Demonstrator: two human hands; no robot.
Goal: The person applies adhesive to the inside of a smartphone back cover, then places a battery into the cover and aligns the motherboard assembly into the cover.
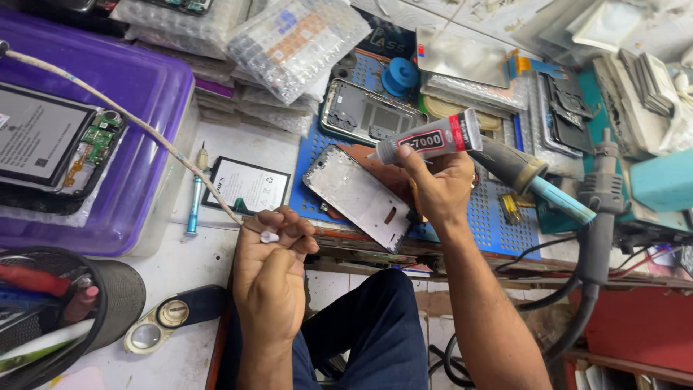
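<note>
My right hand (pixel 440 189) grips a grey glue tube (pixel 430 138) with a red band, its thin nozzle pointing left above a phone frame (pixel 359 196) that lies on a blue perforated mat (pixel 498 217). My left hand (pixel 272 269) is closed near the bench edge, pinching a small white bit (pixel 269 236) between its fingertips. A second open phone shell (pixel 368 113) lies further back on the mat. My legs in dark blue trousers show below the bench.
A purple plastic box lid (pixel 144 94) at left carries an opened phone (pixel 50 148). Bubble-wrapped parts (pixel 289 43) stack at the back. A flat battery (pixel 247 185), a blue screwdriver (pixel 193 206), a pen cup (pixel 65 310), a loupe (pixel 155 325) and a hot-air handle (pixel 538 184) surround the work.
</note>
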